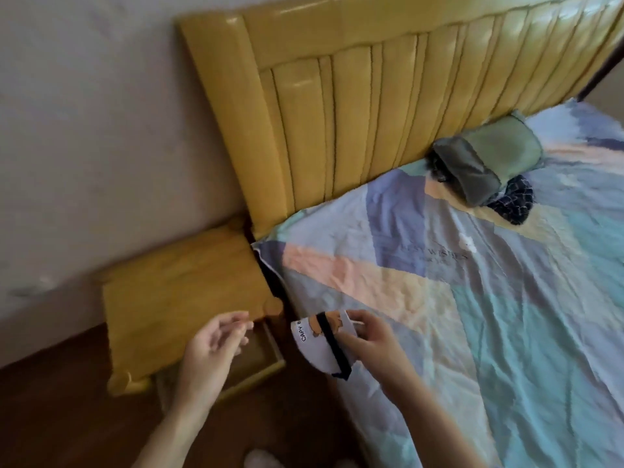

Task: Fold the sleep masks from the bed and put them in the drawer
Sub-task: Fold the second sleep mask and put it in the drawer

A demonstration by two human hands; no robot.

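At the bottom edge of the frame, a pale blurred shape, perhaps a foot or slipper (pixel 261 458), shows on the dark brown floor (pixel 60 410). Two bare forearms rise from the lower centre.

The left hand (pixel 216 339) is at lower centre-left, palm turned up and inward, its fingers loosely bent and apart with nothing in them. It hovers over the open drawer (pixel 251 369) of a yellow wooden nightstand (pixel 179 292); the drawer sticks out toward the bottom of the frame, and its inside is too dark and too hidden by the hand to say what it holds.

Just right of it, at lower centre, the right hand (pixel 369 339) pinches a folded sleep mask (pixel 320 346) between thumb and fingers. The mask is white with a brown cartoon animal, the letters "CAPY B" along its left edge, and a dark strap running down its face. It hangs in the air over the near-left edge of the bed, between the drawer and the sheet, not touching either.

The bed sheet (pixel 472 315) fills the right half of the frame in pastel blocks of blue, peach, teal and cream, wrinkled, with faint printed wording near centre-right.

Farther up, at upper right, a grey-green padded pouch or pillow (pixel 486 160) lies on the sheet against the headboard, with a dark patterned cloth (pixel 513 201) tucked partly beneath it.

Behind these a glossy yellow padded headboard (pixel 354 113) spans the top, and a plain pale wall (pixel 84 130) fills the upper left.
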